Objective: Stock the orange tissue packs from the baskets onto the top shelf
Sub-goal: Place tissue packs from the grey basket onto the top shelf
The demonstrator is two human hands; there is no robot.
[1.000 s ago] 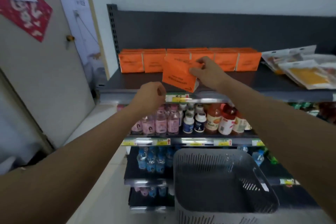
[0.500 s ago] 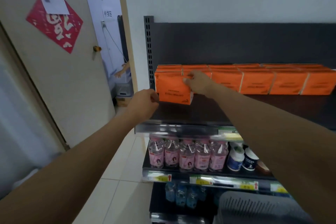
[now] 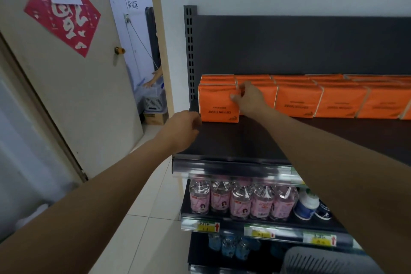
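Note:
An orange tissue pack (image 3: 216,104) stands at the far left end of the top shelf (image 3: 244,142), in front of other orange packs. My right hand (image 3: 249,98) grips its upper right corner, thumb on the front face. A row of orange tissue packs (image 3: 333,101) runs to the right along the shelf's back. My left hand (image 3: 183,130) hovers with curled fingers at the shelf's left edge, just below the pack's bottom left corner, and holds nothing. A grey basket (image 3: 322,261) shows at the bottom right.
Below the top shelf stand pink bottles (image 3: 240,200) and white-and-blue bottles (image 3: 311,206), with blue bottles (image 3: 229,247) lower down. A beige door (image 3: 73,87) with a red paper decoration (image 3: 64,18) stands open at the left. Pale floor tiles (image 3: 144,229) lie beside the rack.
My right hand carried the orange pack from the shelf's middle front to its far left end and set it upright there. My left hand followed leftward. The view swung left and up.

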